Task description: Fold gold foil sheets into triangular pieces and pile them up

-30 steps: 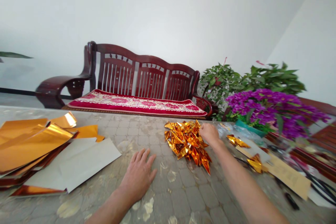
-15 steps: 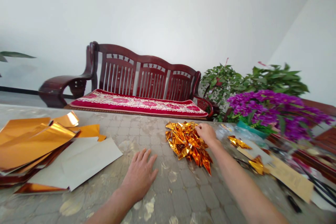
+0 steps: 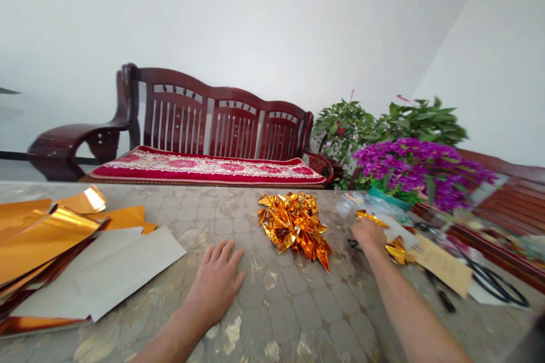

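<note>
My left hand [image 3: 219, 278] lies palm down on the patterned tablecloth [image 3: 238, 317], fingers spread and nothing in them. To its right is a heap of shiny gold-orange folded foil pieces [image 3: 293, 227]. My right hand [image 3: 369, 233] is beyond the heap's right side, its fingers curled and pointing down. A folded gold foil piece [image 3: 374, 219] shows just behind that hand and seems to touch it; what the fingers hold is hidden. Another gold foil piece [image 3: 398, 250] lies to the right of the hand. Gold foil sheets [image 3: 55, 238] and grey-backed sheets [image 3: 106, 266] are stacked at the left.
Clear plastic bags [image 3: 355, 201] and a teal pot of purple flowers [image 3: 417, 173] stand at the right back. A tan card [image 3: 447, 266], a black cable [image 3: 496, 283] and small items lie at the right. A wooden bench [image 3: 208, 119] stands beyond the table.
My right hand has left the heap's right edge and moved right to the folded foil piece beside the bags. My left hand stays flat. The view has turned a little to the right.
</note>
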The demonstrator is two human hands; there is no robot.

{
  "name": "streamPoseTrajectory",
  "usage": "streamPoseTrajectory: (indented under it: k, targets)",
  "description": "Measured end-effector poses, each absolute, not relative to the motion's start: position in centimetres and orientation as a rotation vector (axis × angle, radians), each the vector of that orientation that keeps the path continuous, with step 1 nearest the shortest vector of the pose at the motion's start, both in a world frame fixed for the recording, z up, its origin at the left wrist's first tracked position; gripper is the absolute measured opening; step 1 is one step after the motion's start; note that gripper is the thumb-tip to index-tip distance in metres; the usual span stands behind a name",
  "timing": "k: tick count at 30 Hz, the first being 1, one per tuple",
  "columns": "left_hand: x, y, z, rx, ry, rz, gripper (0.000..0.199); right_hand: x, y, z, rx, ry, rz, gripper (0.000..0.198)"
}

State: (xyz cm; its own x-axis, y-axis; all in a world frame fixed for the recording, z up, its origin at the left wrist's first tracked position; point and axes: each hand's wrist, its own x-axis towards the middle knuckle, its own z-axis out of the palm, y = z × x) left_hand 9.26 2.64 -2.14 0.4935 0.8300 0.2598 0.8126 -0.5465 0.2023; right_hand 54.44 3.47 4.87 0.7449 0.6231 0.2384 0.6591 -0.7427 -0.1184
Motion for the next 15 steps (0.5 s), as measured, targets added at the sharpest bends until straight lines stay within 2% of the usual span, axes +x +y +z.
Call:
streamPoseTrajectory:
  k: [7,15]
  targets:
    - [9.2,2.7,-2.4,2.669,1.474,0.549,0.044,61.4,-2.6,2.2,-2.878,-0.815,-0.352,0.055]
    - [9.3,2.7,-2.4,2.667,1.480,0.550,0.044,65.9,-4.0,1.4,-2.948,-1.155,-0.369,0.056]
